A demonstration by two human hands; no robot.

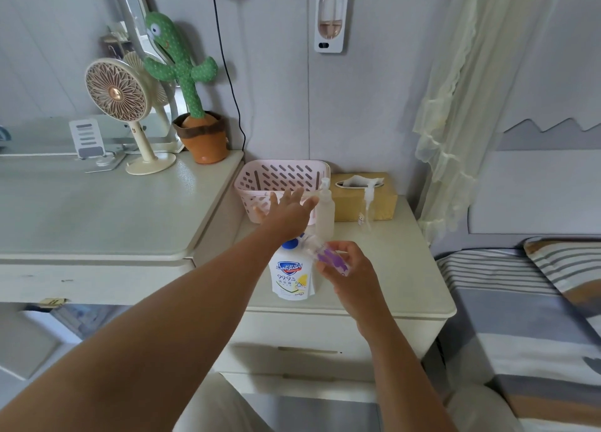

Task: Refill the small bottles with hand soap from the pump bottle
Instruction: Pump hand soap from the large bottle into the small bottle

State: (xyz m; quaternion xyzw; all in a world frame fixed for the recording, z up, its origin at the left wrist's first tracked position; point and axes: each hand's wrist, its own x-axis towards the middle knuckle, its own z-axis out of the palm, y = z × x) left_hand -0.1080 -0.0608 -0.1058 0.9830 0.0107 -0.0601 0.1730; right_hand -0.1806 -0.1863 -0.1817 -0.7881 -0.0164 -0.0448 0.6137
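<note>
On the cream bedside cabinet [408,269] the white pump bottle [292,280] stands at the front edge, its printed label facing the person, placed where both arms reach it without stretching. The right hand [356,277] grips a small clear bottle [329,256] with a purple label, fingers and thumb curled round its body. It holds the bottle tilted with the neck turned toward the blue pump head [290,244], presumably so that the soap can run straight into the opening. The left hand [287,212] is flat with its fingers spread and straight, holding nothing. Its heel lies over the pump head, which suits a downward press, though from this angle I cannot be sure it touches the pump at all. Just behind stands a frosted bottle [326,212], tall and slim, matte and translucent, with its own dispenser top fitted. A loose clear sprayer top [368,197] with a thin dip tube leans near the tissue box [387,204], most likely taken off the bottle in hand to open its neck. The pump bottle looks like smooth, slightly soft plastic with rounded shoulders, while the small one seems hard and glossy. A pink plastic basket [279,171] with slotted walls sits at the back against the wall, near the spread fingers.
</note>
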